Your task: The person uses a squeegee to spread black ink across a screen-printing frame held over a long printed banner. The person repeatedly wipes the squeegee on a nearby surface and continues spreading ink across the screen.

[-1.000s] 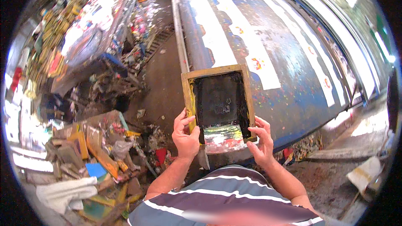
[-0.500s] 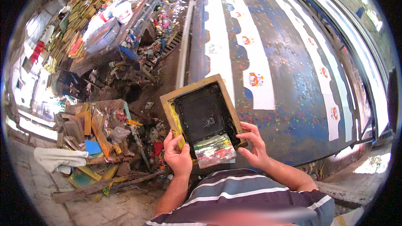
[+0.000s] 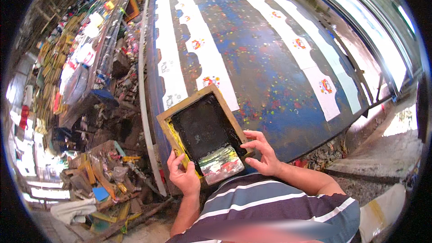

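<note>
Frame (image 3: pixel 202 130) over table (image 3: pixel 270 63); clutter (image 3: pixel 99 180) left.

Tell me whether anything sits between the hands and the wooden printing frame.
Nothing visible does. The left hand grips the wooden printing frame at its near-left corner, and the right hand touches its right edge. The frame lies over the blue table.
</note>
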Action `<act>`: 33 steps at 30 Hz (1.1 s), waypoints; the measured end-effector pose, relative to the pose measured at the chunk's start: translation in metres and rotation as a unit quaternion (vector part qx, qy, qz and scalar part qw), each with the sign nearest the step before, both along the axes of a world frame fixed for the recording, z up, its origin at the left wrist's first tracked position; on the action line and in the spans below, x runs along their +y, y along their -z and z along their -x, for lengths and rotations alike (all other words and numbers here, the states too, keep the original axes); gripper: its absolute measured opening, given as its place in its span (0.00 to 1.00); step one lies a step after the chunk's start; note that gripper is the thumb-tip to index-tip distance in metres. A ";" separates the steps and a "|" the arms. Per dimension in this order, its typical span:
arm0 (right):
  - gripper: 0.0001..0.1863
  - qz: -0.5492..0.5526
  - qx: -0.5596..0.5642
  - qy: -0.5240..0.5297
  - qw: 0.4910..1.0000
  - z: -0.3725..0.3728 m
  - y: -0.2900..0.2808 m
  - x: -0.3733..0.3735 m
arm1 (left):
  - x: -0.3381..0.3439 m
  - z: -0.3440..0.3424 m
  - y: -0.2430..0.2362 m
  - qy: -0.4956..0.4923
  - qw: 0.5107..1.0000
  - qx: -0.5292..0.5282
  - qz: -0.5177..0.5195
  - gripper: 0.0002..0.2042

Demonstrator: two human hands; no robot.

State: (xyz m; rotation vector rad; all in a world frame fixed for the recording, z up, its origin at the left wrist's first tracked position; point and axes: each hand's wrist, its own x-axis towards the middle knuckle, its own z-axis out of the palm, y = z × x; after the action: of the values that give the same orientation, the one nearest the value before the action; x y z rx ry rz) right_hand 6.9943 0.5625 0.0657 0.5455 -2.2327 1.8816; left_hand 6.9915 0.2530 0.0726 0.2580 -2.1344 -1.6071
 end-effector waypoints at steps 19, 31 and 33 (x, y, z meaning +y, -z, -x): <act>0.25 -0.006 0.006 0.171 0.985 -0.107 -0.004 0.194 | 0.216 -0.001 0.024 0.178 0.983 -0.009 -0.049 0.19; 0.26 -0.008 0.022 0.241 0.970 -0.194 -0.023 0.423 | 0.463 -0.064 0.017 0.209 0.977 -0.013 -0.048 0.19; 0.26 -0.005 0.019 0.240 0.971 -0.194 -0.025 0.448 | 0.488 -0.061 0.012 0.214 0.976 -0.003 -0.048 0.18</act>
State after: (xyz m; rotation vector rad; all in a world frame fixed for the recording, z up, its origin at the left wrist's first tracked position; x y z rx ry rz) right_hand 7.1878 1.0103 0.0905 0.0269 -2.1063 1.5933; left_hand 7.0530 0.7412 0.0605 -0.1827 -2.2246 -1.9465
